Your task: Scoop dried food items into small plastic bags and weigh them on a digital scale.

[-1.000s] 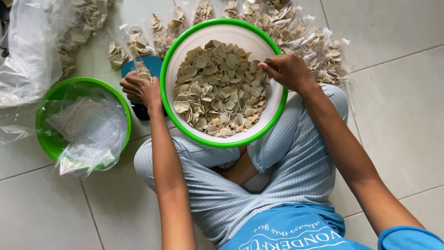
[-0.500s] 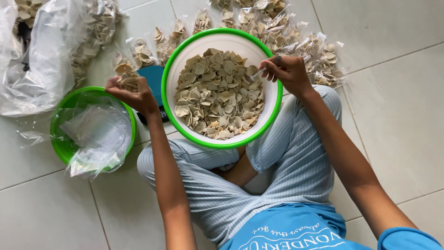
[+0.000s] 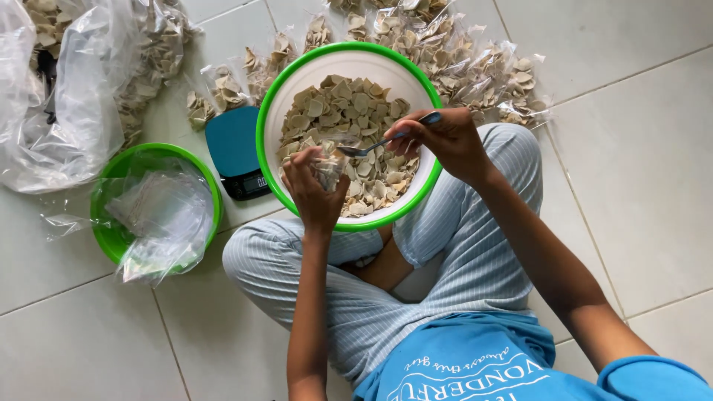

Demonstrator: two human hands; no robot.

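Head view: I see the left hand (image 3: pixel 316 194) over the near-left part of the big white bowl with a green rim (image 3: pixel 276 104), fingers curled tight around a small clear plastic bag (image 3: pixel 327 169) partly filled with pale chips. The right hand (image 3: pixel 445 137) is pinched shut on the handle of a metal spoon (image 3: pixel 379 142), its scoop end pointing left and sitting just beside the bag's mouth. Both hands hang above the heap of chips (image 3: pixel 349 111) in the bowl.

The bowl rests on the crossed legs in striped trousers (image 3: pixel 475 252), its near rim over the knees. At its left edge it partly overlaps a teal kitchen scale (image 3: pixel 232 145); no gap shows there. Further left, a smaller green bowl (image 3: pixel 111 238) holds loose empty plastic bags (image 3: pixel 160 215), some spilling over its near rim, and stands close to the scale but apart from it.

Filled bags of chips (image 3: pixel 475 74) crowd the floor behind the white bowl, from the left side round to its right edge. A large crumpled plastic sack (image 3: pixel 67 111) fills the far left. Bare tile floor (image 3: pixel 631 148) lies open on the right, and also near-left below the green bowl.
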